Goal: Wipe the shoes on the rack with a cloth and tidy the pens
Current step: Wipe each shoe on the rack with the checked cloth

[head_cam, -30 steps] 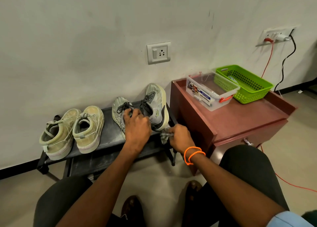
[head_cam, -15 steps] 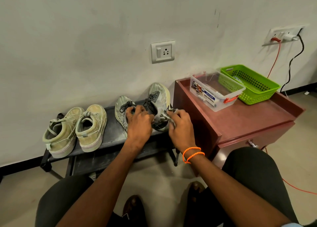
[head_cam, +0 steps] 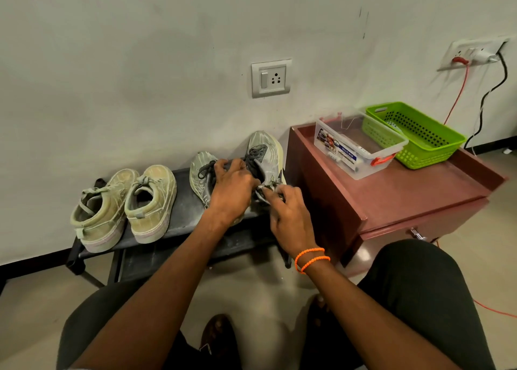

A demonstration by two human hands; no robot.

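Observation:
Two grey running shoes stand on the black shoe rack [head_cam: 179,227]. The right grey shoe [head_cam: 264,151] is tipped up on its side against the wall. My left hand [head_cam: 230,190] grips it at the laced opening. My right hand [head_cam: 288,213] holds a crumpled grey cloth [head_cam: 265,190] against the shoe's heel side. The left grey shoe [head_cam: 200,173] lies flat beside it, partly hidden by my left hand. A pair of beige sneakers [head_cam: 126,204] sits at the rack's left end. Pens lie inside the clear plastic box [head_cam: 352,148]; they show only dimly.
A red-brown cabinet [head_cam: 405,196] stands right of the rack, carrying the clear box and a green plastic basket [head_cam: 416,134]. An orange cord [head_cam: 456,95] and a black cord [head_cam: 486,95] hang from the wall socket. My knees and sandalled feet fill the foreground.
My right hand rose from the rack's front edge to the tipped shoe's side with the cloth, then slid slightly down toward the heel. My left hand kept its grip on the shoe.

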